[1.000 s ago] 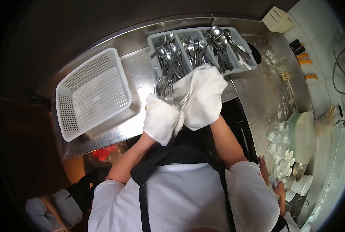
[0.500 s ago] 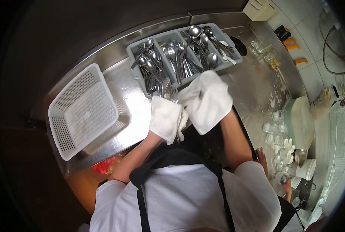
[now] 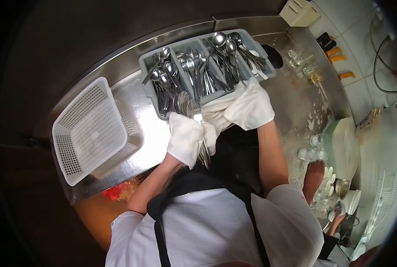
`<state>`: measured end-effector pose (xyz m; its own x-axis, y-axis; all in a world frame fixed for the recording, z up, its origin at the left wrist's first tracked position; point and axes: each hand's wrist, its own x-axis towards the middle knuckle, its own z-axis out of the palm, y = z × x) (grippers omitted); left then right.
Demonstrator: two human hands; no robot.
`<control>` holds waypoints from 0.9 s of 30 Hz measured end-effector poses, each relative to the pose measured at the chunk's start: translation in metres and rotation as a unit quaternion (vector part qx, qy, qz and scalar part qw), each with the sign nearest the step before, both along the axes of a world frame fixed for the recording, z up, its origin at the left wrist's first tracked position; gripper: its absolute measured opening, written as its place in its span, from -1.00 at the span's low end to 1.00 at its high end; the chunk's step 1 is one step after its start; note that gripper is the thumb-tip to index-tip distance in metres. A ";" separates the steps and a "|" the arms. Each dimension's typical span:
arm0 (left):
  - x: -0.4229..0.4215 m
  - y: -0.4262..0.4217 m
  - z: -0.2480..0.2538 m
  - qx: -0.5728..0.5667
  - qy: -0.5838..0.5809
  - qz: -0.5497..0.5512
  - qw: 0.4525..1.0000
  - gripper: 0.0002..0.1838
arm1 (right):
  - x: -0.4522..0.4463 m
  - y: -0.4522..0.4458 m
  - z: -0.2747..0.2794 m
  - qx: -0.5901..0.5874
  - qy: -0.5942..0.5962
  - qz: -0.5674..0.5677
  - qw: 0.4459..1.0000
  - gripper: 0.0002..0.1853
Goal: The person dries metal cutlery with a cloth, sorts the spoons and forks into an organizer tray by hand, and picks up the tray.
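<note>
A white cloth (image 3: 216, 109) wraps both of my hands. My left hand (image 3: 186, 138) is closed through the cloth around a bundle of forks and spoons (image 3: 186, 105); their heads stick out above it and handles show below. My right hand (image 3: 252, 107) is under the other end of the cloth, at the front edge of the grey cutlery tray (image 3: 153, 100). Its fingers are hidden, but the cloth is bunched in it. The tray has several compartments, with spoons (image 3: 165, 78) on the left, forks (image 3: 194, 64) beside them, and more spoons (image 3: 225, 46) to the right.
A white perforated basket (image 3: 89, 129) stands left on the steel counter (image 3: 147, 133). Glasses (image 3: 312, 154), small white cups (image 3: 327, 182) and a rounded green-white block (image 3: 343, 144) line the right side. Orange-handled tools (image 3: 336, 55) are at the wall. Another person's hand (image 3: 338, 218) works lower right.
My right hand has shifted slightly right, stretching the cloth between my hands. Below my left hand, more cutlery handles show. The other person's arm at right has moved, and the view has shifted slightly.
</note>
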<state>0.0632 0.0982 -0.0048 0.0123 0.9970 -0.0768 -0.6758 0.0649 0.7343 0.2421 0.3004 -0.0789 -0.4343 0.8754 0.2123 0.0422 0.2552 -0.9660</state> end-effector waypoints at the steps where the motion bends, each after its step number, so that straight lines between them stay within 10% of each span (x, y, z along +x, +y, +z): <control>1: -0.007 0.003 -0.005 0.045 0.082 -0.005 0.996 -0.73 | -0.002 -0.004 0.017 0.185 -0.174 -0.009 0.967 -0.81; 4: -0.004 0.012 -0.004 0.005 0.072 -0.011 0.997 -0.78 | -0.011 -0.019 0.068 0.486 -0.491 -0.032 0.722 -0.81; 6: 0.005 0.010 0.008 -0.051 -0.029 0.034 0.998 -0.83 | 0.005 0.007 0.006 0.202 -0.229 0.028 0.952 -0.76; 8: 0.010 0.008 0.018 -0.107 0.008 0.079 0.991 -0.86 | -0.013 -0.027 0.067 0.367 -0.648 0.050 0.666 -0.81; 10: 0.009 0.009 0.017 -0.156 0.023 0.096 0.983 -0.87 | -0.002 -0.038 0.047 0.353 -0.544 -0.050 0.759 -0.81; 13: -0.003 0.015 0.000 -0.159 0.009 0.051 0.986 -0.86 | 0.001 -0.060 0.010 0.009 -0.090 -0.141 0.986 -0.74; 14: -0.010 0.018 -0.012 -0.115 0.000 0.017 0.993 -0.86 | 0.001 -0.069 0.002 -0.062 0.014 -0.116 0.991 -0.85; 18: -0.005 0.019 0.000 -0.102 -0.038 -0.010 0.994 -0.78 | -0.025 -0.104 0.080 0.029 -0.212 -0.037 0.976 -0.95; 21: -0.003 0.009 0.015 -0.083 0.102 0.047 0.990 -0.77 | -0.050 -0.103 0.065 -0.009 -0.019 0.078 0.997 -0.91; 23: -0.008 0.007 0.025 -0.029 0.411 0.001 0.911 -0.78 | -0.065 -0.106 0.065 -0.057 0.057 0.073 0.994 -0.91; 24: -0.016 0.013 0.026 0.011 0.616 -0.078 0.784 -0.77 | -0.072 -0.110 0.075 -0.082 0.045 0.049 0.994 -0.89; 26: -0.025 0.014 0.024 0.149 0.768 -0.051 0.620 -0.75 | -0.075 -0.114 0.101 -0.205 -0.031 0.001 0.978 -0.85; 27: -0.026 0.010 0.019 0.245 0.741 0.049 0.623 -0.73 | -0.073 -0.119 0.115 -0.166 -0.076 -0.057 0.982 -0.87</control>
<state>0.0367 0.1080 0.0140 0.2279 0.8955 0.3822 0.7845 -0.4014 0.4728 0.1687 0.1818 0.0360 -0.3341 0.9302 -0.1521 0.2018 -0.0871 -0.9756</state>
